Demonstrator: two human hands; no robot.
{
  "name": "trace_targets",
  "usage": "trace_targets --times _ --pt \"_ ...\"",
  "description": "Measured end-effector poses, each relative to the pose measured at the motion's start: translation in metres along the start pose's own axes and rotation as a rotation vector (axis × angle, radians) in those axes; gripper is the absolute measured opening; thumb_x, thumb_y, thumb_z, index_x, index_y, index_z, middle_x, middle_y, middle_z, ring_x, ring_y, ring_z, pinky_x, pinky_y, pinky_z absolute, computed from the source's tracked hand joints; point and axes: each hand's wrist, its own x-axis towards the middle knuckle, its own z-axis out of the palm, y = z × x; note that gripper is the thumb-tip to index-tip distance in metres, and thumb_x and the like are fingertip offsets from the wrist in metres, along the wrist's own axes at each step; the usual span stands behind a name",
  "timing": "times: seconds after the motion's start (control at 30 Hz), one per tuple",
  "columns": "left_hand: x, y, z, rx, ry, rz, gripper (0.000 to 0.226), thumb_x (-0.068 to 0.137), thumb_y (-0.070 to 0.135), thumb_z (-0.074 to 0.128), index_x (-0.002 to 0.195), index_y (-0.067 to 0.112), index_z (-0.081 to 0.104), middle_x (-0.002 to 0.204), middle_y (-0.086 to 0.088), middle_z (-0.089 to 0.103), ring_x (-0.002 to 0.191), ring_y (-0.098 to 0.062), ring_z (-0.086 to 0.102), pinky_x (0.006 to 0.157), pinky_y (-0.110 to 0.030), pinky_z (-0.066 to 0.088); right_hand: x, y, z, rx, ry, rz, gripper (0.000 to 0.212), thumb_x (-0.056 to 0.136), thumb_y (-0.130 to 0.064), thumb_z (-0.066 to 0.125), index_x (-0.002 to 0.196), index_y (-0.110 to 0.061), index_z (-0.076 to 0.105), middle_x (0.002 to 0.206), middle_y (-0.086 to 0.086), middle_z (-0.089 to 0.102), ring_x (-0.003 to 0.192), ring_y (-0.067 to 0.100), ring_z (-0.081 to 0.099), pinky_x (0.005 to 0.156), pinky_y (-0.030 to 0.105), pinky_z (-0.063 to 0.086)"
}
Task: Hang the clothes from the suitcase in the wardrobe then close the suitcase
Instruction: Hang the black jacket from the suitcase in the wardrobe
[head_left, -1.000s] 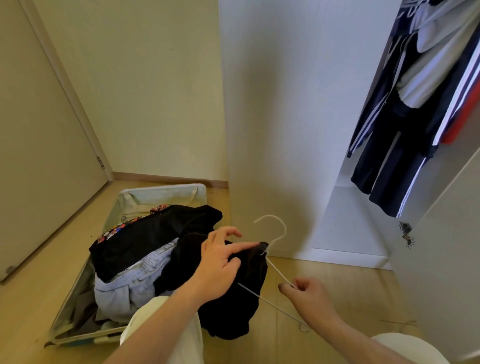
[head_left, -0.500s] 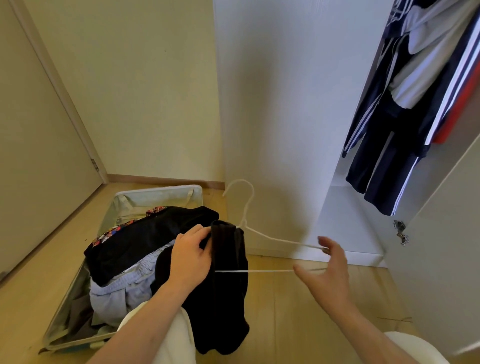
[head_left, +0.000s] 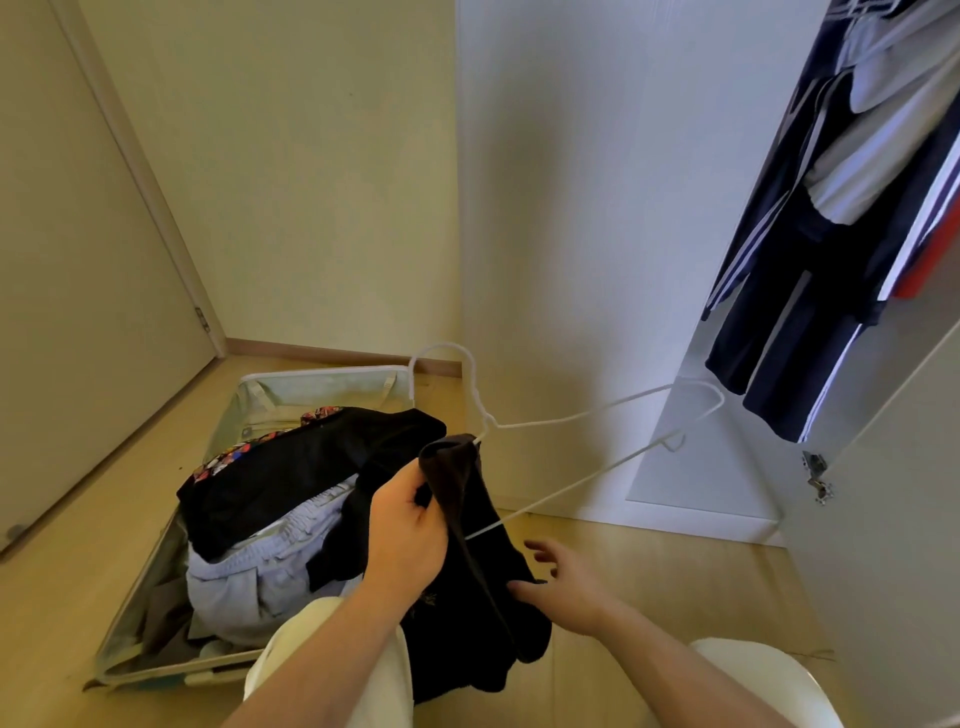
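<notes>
A black garment (head_left: 483, 561) hangs folded over one end of a white wire hanger (head_left: 582, 415), above the floor beside the open suitcase (head_left: 311, 387). My left hand (head_left: 408, 530) grips the black cloth near its top, where the hanger's end is covered. My right hand (head_left: 563, 584) is lower, fingers spread, its fingertips touching the hanging cloth; it holds nothing. The hanger's free end points right toward the wardrobe (head_left: 701, 467). In the suitcase lie a black garment with a patterned edge (head_left: 291, 467) and a pale grey garment (head_left: 249, 577).
Dark striped, white and red clothes (head_left: 841, 218) hang in the open wardrobe at the upper right. Its white door (head_left: 883, 519) stands open at the right with a hinge. A closed room door (head_left: 67, 312) is on the left. The floor is light wood.
My right hand has let go of the hanger's right end and dropped to the black cloth. The hanger has swung up and rightward. My left hand keeps gripping the cloth.
</notes>
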Motion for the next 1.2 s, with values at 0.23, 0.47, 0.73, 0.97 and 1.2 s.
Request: trace_targets --times 0.23,0.47,0.73,0.97,1.2 --pt "-0.001 -0.011 -0.009 -0.014 0.04 -0.055 0.039 0.094 -0.002 0.058 0.067 0.025 0.051 0.058 0.012 0.047 0.058 -0.001 0.039 0.055 -0.023 0.036 0.022 0.009 0.003 -0.296 -0.139 0.072 0.019 0.097 -0.031 0.054 0.106 -0.023 0.068 0.095 -0.005 0.068 0.09 0.015 0.067 0.065 0.021 0.049" --pt "0.011 -0.024 -0.039 0.11 0.012 0.079 0.019 0.096 0.008 0.059 0.081 0.018 0.064 0.072 0.006 0.062 0.066 -0.009 0.056 0.061 -0.03 0.047 0.004 0.018 -0.052 0.17 0.225 0.16 0.03 0.105 -0.029 0.045 0.101 -0.016 0.071 0.074 0.005 0.067 0.063 0.02 0.061 0.057 0.028 0.045" --pt "0.025 -0.033 -0.067 0.488 -0.236 0.302 0.025 0.08 0.006 0.055 0.079 0.031 0.056 0.076 0.012 0.052 0.065 -0.008 0.055 0.056 -0.027 0.042 -0.018 0.047 -0.106 0.849 0.454 0.275 0.014 0.095 -0.005 0.051 0.096 -0.005 0.065 0.076 0.008 0.064 0.066 0.02 0.056 0.054 0.028 0.041" --pt "0.021 -0.034 -0.057 0.347 -0.349 0.302 0.027 0.084 0.008 0.054 0.101 0.019 0.073 0.089 0.015 0.068 0.083 -0.006 0.068 0.071 -0.032 0.053 -0.011 0.056 -0.114 1.051 0.528 0.286 0.016 0.094 0.001 0.052 0.102 -0.005 0.064 0.086 0.009 0.064 0.073 0.018 0.058 0.062 0.027 0.047" --pt "0.009 -0.038 -0.059 0.2 -0.396 0.119 0.02 0.087 0.019 0.057 0.101 0.021 0.071 0.082 0.009 0.071 0.078 -0.013 0.068 0.071 -0.032 0.053 -0.006 0.057 -0.108 0.865 0.409 0.359 0.014 0.096 -0.012 0.057 0.105 -0.004 0.065 0.091 0.01 0.066 0.078 0.02 0.06 0.06 0.028 0.047"
